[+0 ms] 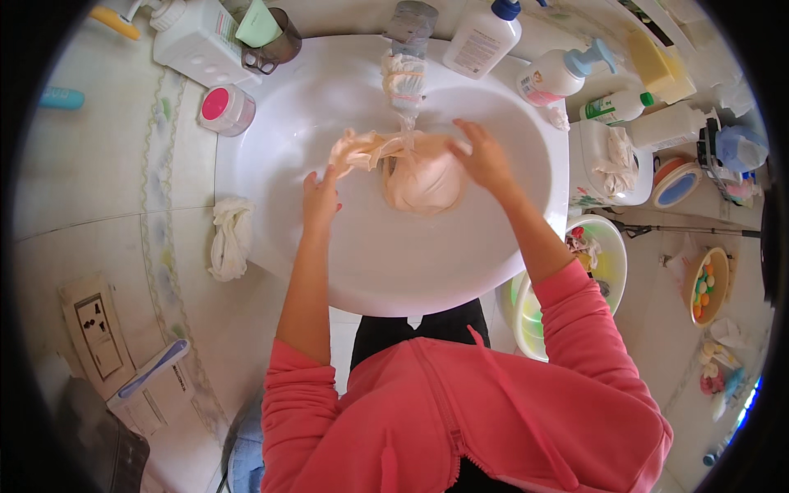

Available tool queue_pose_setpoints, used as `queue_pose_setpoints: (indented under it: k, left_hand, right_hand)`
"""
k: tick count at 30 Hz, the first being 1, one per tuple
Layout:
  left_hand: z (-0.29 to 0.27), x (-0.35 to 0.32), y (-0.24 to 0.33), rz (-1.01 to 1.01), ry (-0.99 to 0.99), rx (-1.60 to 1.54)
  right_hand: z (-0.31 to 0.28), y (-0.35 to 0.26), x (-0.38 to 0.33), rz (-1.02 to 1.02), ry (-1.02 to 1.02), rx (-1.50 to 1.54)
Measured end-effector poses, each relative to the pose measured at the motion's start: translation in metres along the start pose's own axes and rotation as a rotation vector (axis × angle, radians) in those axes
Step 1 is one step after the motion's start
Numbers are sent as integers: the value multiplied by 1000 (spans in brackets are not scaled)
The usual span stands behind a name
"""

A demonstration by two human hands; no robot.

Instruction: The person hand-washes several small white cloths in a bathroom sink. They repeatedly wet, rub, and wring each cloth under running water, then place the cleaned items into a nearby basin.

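A peach-coloured wet cloth (423, 185) lies bunched in the white sink (378, 263), under a stream of water from the tap (405, 76). The cloth's left end rises loosely toward my left hand (319, 200). That hand is open, its fingers apart, the fingertips close to the cloth's edge; whether they touch it I cannot tell. At the cloth's right side, my right hand (485, 158) is open with fingers spread, its fingertips at the edge of the fabric. Some plastic-like wrapping covers the tap's spout.
Pump bottles (485, 39) and a pink-lidded jar (228, 110) stand around the sink rim. A white cloth (232, 238) hangs at its left edge. Below right is a bucket (608, 255) with laundry. A basin (707, 287) holds small coloured balls.
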State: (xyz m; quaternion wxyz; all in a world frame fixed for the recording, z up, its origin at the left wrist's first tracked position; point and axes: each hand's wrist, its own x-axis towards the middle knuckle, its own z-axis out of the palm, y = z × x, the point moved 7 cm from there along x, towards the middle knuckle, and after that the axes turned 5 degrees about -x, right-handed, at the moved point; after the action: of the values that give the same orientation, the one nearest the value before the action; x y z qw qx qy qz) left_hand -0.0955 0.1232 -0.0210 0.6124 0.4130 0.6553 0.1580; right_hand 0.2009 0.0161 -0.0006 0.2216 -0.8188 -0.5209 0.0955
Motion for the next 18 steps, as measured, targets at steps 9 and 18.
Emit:
queue_pose_setpoints:
  k: [9, 18]
  left_hand:
    - [96, 31, -11, 1036, 66, 1147]
    - [77, 53, -6, -127, -307, -528]
  right_hand:
    - [112, -41, -24, -529, -351, -405]
    - [106, -91, -13, 94, -190, 390]
